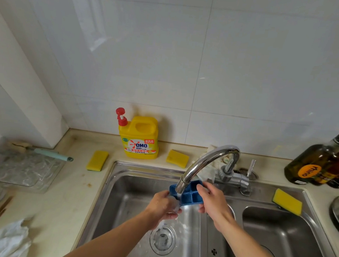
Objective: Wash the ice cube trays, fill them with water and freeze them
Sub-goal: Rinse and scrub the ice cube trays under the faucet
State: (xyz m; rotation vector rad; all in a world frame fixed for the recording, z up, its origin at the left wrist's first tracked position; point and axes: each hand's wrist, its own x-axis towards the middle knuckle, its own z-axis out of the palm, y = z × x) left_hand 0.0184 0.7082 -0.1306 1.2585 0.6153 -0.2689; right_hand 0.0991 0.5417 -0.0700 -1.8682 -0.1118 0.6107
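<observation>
**Position of the workpiece.** The blue ice cube tray (pixel 191 194) is held above the left basin of the sink (pixel 118 177), directly under the mouth of the faucet (pixel 203 163). Water is running. The stream lands on the 8 o'clock end of the tray, and the spout hides part of that end.

**Hand state.**
- The left hand (pixel 164 207) has its fingers curled round the 8 o'clock end, in the stream. Something pale and translucent sits at these fingers; it cannot be told whether it is foam or a second item.
- The right hand (pixel 213 203) pinches the 2 o'clock end between the thumb on top and the fingers below.

**Governing relation.** The tray spans the gap between the hands. Its long axis appears to run from about 8 o'clock to 2 o'clock, with the open compartments facing up and toward the viewer. It lies at 2 o'clock from the left hand and 10 o'clock from the right. Both hands are in contact. The left hand is nearer the water, so the right hand is probably the pivot for tilting or sliding the other compartments under the flow.

**Stage.** This is judged to be rinsing; filling and freezing are not yet done.

**Nearby.** The drain (pixel 163 239) lies at 6 o'clock from the tray and the detergent bottle (pixel 138 137) at 11 o'clock.
</observation>
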